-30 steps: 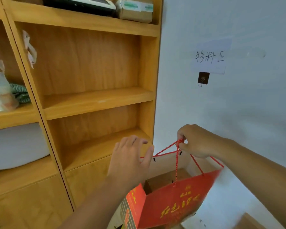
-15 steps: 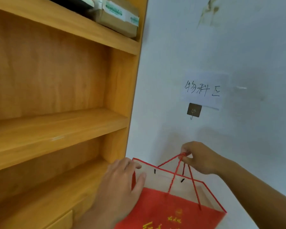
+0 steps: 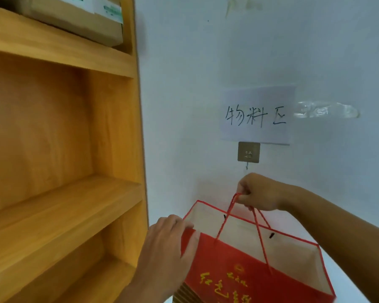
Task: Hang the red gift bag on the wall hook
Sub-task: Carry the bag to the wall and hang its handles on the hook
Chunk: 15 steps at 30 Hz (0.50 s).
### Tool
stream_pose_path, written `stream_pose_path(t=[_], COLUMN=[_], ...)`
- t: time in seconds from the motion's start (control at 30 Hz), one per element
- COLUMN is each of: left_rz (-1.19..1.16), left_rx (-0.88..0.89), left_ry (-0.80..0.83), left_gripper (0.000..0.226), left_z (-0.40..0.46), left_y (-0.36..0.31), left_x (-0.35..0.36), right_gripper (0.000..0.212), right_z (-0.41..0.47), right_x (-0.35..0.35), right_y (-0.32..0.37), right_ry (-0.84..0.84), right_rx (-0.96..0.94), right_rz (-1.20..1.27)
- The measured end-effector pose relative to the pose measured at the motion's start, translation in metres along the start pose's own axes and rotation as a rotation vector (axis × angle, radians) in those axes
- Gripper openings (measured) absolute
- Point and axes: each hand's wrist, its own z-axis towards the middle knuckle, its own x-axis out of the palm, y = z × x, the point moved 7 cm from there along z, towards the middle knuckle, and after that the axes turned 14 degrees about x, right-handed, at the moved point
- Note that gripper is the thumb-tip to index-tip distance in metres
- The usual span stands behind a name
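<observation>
Right hand point(image 3: 259, 192): fingers curled tight into a fist, pinching the gathered tops of the red cord handles point(image 3: 230, 212). Knuckles face the wall; forearm enters from the lower right. The fist sits just below the wall hook point(image 3: 249, 152), near it but apart from it.

Cord handles: twisted red cords, drawn taut from the fist down to the bag's rim, splaying outward as they descend. They are not on the hook.

Left hand point(image 3: 165, 252): fingers together and bent over the bag's left upper corner, thumb lying against the red outer face. It clasps the left side fold of the bag; forearm enters from the bottom edge.

Red gift bag point(image 3: 247, 274): paper, red outside with yellow characters on the near face, pale inside. Mouth open and facing up toward the camera. Held in the air in front of the wall, below the hook and slightly right of it. Long axis of the rim runs from upper left to lower right, so the bag hangs tilted, its left corner higher. Base cut off by the bottom edge.

Wall hook: small square metal plate stuck to the white wall point(image 3: 195, 84), with a thin prong beneath.

Paper sign point(image 3: 256, 115): white sheet with black handwritten characters, directly above the hook, touching its plate.

Wooden shelf unit point(image 3: 64, 193): left of the wall, cardboard boxes point(image 3: 85, 20) on the top shelf.
</observation>
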Motion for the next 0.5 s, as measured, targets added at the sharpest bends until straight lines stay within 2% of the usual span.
stream_pose_path(t=[0.1, 0.23, 0.43, 0.5], left_rz=[-0.030, -0.109, -0.242, -0.253], left_rx=[0.036, 0.053, 0.127, 0.167], left_ry=[0.008, -0.009, -0.051, -0.063], left_gripper=[0.035, 0.044, 0.037, 0.037], left_z=[0.036, 0.068, 0.100, 0.108], left_y=[0.011, 0.035, 0.049, 0.050], left_x=[0.012, 0.032, 0.055, 0.054], right_gripper=[0.025, 0.015, 0.004, 0.006], right_z=[0.030, 0.060, 0.092, 0.099], right_x=[-0.017, -0.043, -0.068, -0.070], right_y=[-0.005, -0.008, 0.000, -0.002], right_ry=[0.006, -0.044, -0.380, -0.433], right_rx=[0.053, 0.096, 0.071, 0.106], right_rz=[-0.003, -0.026, -0.106, -0.100])
